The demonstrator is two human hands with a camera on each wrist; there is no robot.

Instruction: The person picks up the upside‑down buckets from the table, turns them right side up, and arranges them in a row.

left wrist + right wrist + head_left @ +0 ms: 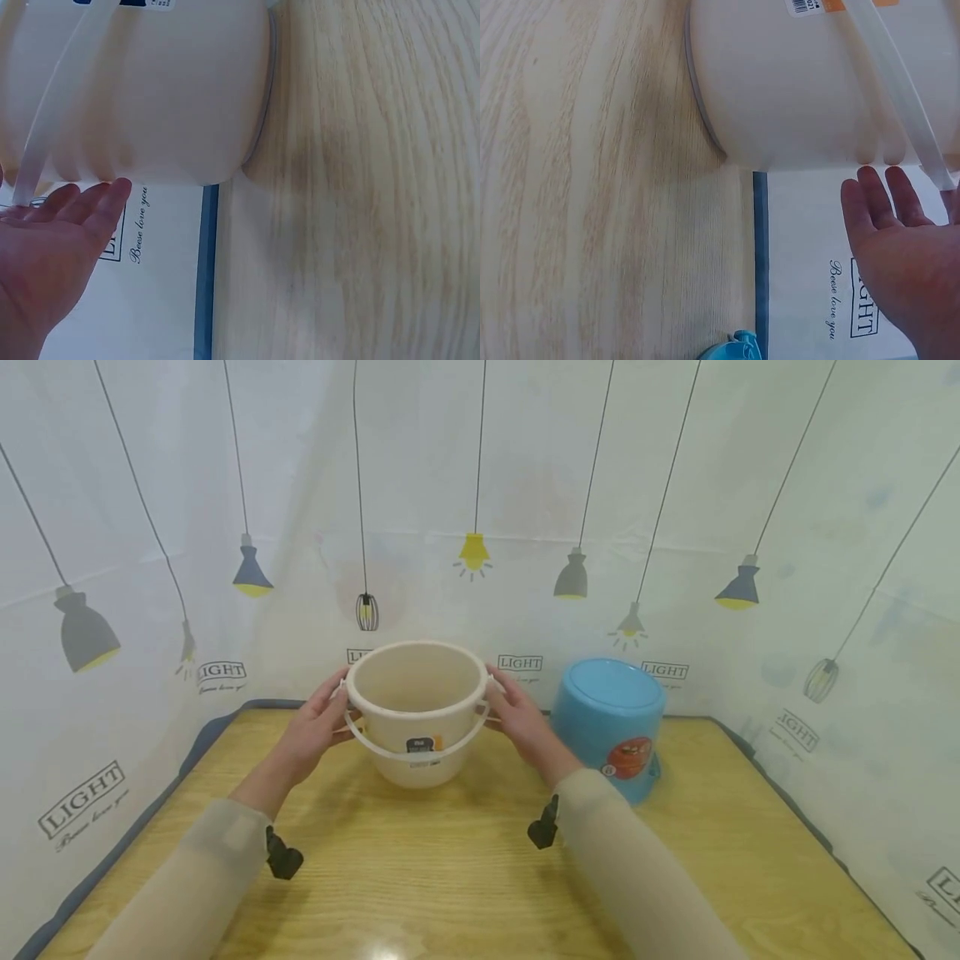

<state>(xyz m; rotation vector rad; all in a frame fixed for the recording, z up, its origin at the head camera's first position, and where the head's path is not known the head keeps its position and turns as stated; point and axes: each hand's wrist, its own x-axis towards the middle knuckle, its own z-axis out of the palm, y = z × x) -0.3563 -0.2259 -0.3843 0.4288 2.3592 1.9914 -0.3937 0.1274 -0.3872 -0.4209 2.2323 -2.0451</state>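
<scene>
A cream plastic bucket [416,768] stands upright at the middle of the table, its opening up and its bail handle [420,757] hanging down across the front. My left hand [311,727] holds the bucket's left side just under the rim, thumb at the handle joint. On the opposite side my right hand [521,714] holds it the same way, near the other joint. Both wrist views show the fingertips right at the bucket's wall, below the handle ends; the thumbs are mostly cut off there. A dark label with an orange patch is on the bucket's front.
A blue bucket [607,727] with a red round label stands upside down to the right, close behind my right forearm. The wood-grain table [420,877] has a dark blue edge. A white curtain [420,468] printed with lamps surrounds the table's back and sides.
</scene>
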